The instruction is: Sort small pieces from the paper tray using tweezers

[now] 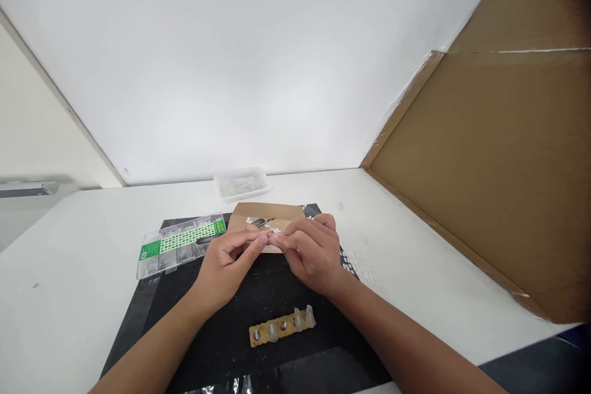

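Observation:
My left hand (pixel 233 261) and my right hand (pixel 314 252) meet over the near edge of a sheet of brown paper (pixel 242 212). Both have thumb and fingers pinched together around a small pale piece whose kind is mostly hidden by the fingertips. Tiny white scraps (pixel 276 231) lie on the paper beside the fingers. Behind my left fingers rests a small dark oval tool (pixel 258 222). Nearer to me, a tan nail-tip stand (pixel 263 333) lies on the black mat (pixel 221 332). Translucent false nail tips (pixel 298 320) stand upright on some of its round holders; others show bare tops.
A clear compartment case (pixel 178 255) with a green label lies left of the paper, a dark oval item (pixel 206 239) on it. At the wall sits a white plastic tray (pixel 242 184) with translucent pieces. White tabs (pixel 362 268) dot the mat's right edge. Cardboard (pixel 484 184) walls the right.

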{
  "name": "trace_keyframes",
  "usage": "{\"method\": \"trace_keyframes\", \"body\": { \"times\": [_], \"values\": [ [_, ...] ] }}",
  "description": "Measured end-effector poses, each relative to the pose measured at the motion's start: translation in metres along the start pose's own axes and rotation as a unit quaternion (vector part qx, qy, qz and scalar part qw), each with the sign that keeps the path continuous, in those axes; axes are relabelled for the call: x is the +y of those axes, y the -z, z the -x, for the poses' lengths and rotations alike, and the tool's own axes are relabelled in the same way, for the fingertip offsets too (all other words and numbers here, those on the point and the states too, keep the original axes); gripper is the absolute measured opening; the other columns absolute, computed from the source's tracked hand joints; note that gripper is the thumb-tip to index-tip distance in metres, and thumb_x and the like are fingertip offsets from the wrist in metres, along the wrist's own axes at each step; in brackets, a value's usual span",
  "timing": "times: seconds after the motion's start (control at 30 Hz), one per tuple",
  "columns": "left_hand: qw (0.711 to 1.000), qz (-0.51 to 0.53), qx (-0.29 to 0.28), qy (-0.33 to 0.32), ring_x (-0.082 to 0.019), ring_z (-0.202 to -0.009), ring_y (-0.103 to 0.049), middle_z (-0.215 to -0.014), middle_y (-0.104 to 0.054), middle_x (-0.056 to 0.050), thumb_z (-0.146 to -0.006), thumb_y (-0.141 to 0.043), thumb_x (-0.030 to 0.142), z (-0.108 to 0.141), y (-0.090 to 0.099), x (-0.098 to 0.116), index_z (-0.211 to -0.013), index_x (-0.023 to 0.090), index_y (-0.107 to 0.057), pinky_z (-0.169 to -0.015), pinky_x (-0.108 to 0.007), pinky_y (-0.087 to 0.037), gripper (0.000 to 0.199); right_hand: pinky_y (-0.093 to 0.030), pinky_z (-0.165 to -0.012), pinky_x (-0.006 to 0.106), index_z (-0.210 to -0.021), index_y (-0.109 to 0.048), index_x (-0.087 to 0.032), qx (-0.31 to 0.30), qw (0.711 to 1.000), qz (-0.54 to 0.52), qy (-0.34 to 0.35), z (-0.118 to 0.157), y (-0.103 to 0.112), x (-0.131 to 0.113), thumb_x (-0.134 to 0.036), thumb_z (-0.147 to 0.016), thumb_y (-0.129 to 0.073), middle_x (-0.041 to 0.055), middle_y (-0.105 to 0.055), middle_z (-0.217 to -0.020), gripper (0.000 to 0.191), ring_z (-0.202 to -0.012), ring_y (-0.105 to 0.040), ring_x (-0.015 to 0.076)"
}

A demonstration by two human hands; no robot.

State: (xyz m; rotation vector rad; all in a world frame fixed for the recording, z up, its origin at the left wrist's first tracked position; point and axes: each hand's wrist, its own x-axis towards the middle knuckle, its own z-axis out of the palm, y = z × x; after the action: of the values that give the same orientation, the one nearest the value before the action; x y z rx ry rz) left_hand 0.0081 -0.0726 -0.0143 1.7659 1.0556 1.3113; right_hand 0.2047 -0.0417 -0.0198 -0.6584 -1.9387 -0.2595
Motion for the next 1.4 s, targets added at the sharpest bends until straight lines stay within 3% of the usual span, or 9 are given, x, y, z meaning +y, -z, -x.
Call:
{"method": "trace_keyframes", "body": {
  "times": [0.2,0.33,0.47,0.63,0.83,0.93,1.1,1.23,1.4],
  "values": [
    [0.997,0.073,-0.012,0.038,-0.021,-0.099,-0.071,-0.104,-0.077,-0.009,-0.091,-0.074,0.032,0.002,-0.001,0.000,-0.106,0.025,-0.083,-0.084,-0.035,-0.061,0.019,-0.032,-0.073,0.037,-0.081,-0.059,-0.026,-0.028,0.998,0.029,0.049,-0.001,0.011,0.001,-0.017,-0.095,-0.069,-0.0089,-0.076,-0.079,0.019,-0.066,-0.066,0.0097],
    [0.991,0.107,-0.066,0.053,-0.019,-0.091,-0.070,-0.100,-0.075,-0.009,-0.090,-0.075,0.030,-0.002,0.001,0.005,-0.103,0.024,-0.084,-0.080,-0.034,-0.061,0.016,-0.033,-0.071,0.036,-0.073,-0.052,-0.023,-0.065,0.994,0.029,0.079,0.000,0.014,0.000,-0.017,-0.095,-0.068,-0.0090,-0.073,-0.077,0.028,-0.063,-0.062,0.0091],
    [0.986,0.095,-0.113,0.081,-0.016,-0.076,-0.065,-0.094,-0.074,-0.009,-0.091,-0.074,0.035,-0.003,0.008,0.010,-0.091,0.022,-0.084,-0.069,-0.032,-0.059,0.016,-0.032,-0.072,0.036,-0.070,-0.048,-0.022,-0.075,0.996,-0.003,0.053,0.004,0.015,-0.002,-0.023,-0.095,-0.071,-0.0092,-0.073,-0.077,0.034,-0.063,-0.062,0.0093],
    [0.979,0.084,-0.148,0.115,-0.018,-0.080,-0.065,-0.084,-0.072,-0.008,-0.092,-0.072,0.038,0.009,0.016,0.007,-0.079,0.020,-0.081,-0.073,-0.033,-0.059,0.024,-0.034,-0.073,0.036,-0.088,-0.060,-0.025,-0.079,0.995,-0.055,0.001,0.009,0.008,-0.006,-0.037,-0.092,-0.077,-0.0066,-0.071,-0.072,0.021,-0.068,-0.066,0.0130],
    [0.985,0.044,-0.132,0.107,-0.016,-0.076,-0.061,-0.082,-0.067,-0.006,-0.094,-0.070,0.036,0.023,0.021,-0.003,-0.078,0.022,-0.080,-0.068,-0.029,-0.053,0.024,-0.034,-0.072,0.034,-0.098,-0.068,-0.025,-0.121,0.987,-0.110,0.006,0.012,0.001,-0.014,-0.029,-0.096,-0.072,-0.0050,-0.072,-0.081,0.006,-0.069,-0.064,0.0110],
    [0.985,0.037,-0.133,0.102,-0.015,-0.077,-0.062,-0.084,-0.068,-0.005,-0.095,-0.070,0.033,0.024,0.024,-0.006,-0.080,0.023,-0.081,-0.069,-0.028,-0.052,0.021,-0.034,-0.071,0.034,-0.104,-0.071,-0.026,-0.127,0.987,-0.101,0.007,0.014,0.000,-0.015,-0.030,-0.097,-0.072,-0.0039,-0.071,-0.081,0.008,-0.069,-0.063,0.0108],
    [0.986,-0.009,-0.157,0.047,-0.014,-0.072,-0.063,-0.079,-0.069,-0.004,-0.102,-0.058,0.033,0.020,0.036,-0.013,-0.079,0.023,-0.081,-0.069,-0.029,-0.050,0.034,-0.037,-0.069,0.032,-0.102,-0.075,-0.025,-0.162,0.975,-0.148,-0.030,0.016,0.002,-0.015,-0.041,-0.094,-0.075,-0.0038,-0.063,-0.073,0.018,-0.066,-0.058,0.0113],
    [0.989,-0.071,-0.123,-0.048,-0.013,-0.067,-0.061,-0.067,-0.066,-0.002,-0.105,-0.051,0.025,0.019,0.044,-0.019,-0.074,0.022,-0.079,-0.069,-0.029,-0.048,0.042,-0.044,-0.068,0.028,-0.095,-0.077,-0.024,-0.249,0.935,-0.236,-0.095,0.014,0.009,-0.023,-0.042,-0.087,-0.082,-0.0037,-0.060,-0.075,0.020,-0.069,-0.058,0.0117],
    [0.971,-0.139,-0.125,-0.149,-0.013,-0.065,-0.056,-0.061,-0.060,0.001,-0.103,-0.052,0.016,0.022,0.043,-0.022,-0.069,0.020,-0.072,-0.071,-0.032,-0.042,0.039,-0.039,-0.071,0.029,-0.088,-0.077,-0.022,-0.340,0.897,-0.257,-0.117,0.014,0.019,-0.041,-0.041,-0.080,-0.088,-0.0044,-0.065,-0.079,0.023,-0.072,-0.060,0.0097]
  ]
}}
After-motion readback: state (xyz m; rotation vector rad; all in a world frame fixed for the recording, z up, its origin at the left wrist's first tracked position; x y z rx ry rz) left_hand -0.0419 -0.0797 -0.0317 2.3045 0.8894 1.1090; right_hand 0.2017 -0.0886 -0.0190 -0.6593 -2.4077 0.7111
